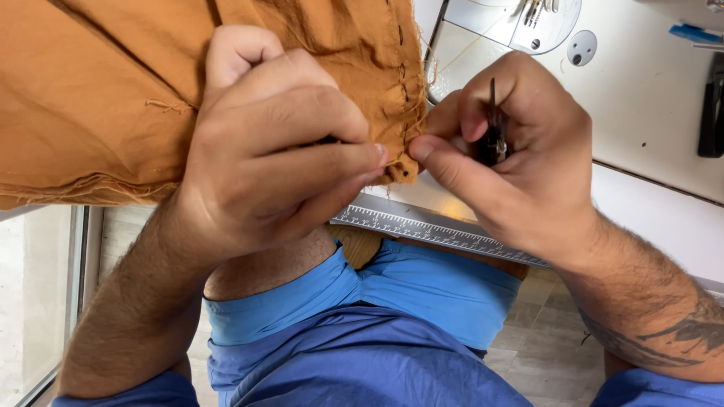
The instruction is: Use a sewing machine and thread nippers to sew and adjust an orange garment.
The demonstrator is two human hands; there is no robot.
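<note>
Overhead, head view: left hand (279, 143) pinches the frayed corner of the orange fabric (98, 98), fingers clamped together on the stitched edge. Right hand (513, 151) sits just beside it, thumb tip touching that same corner, fingers closed around a small dark tool (492, 136), probably thread snips, held upright. Fabric spreads up and to the left of both hands; its seam edge (403, 83) runs roughly vertical between them, loose threads hanging off. Left hand is nearer the cloth bulk, right hand nearer the seam. White tabletop (648, 98) beyond, metal ruler (437, 232) along its near edge, blue shorts (377, 332) below.
</note>
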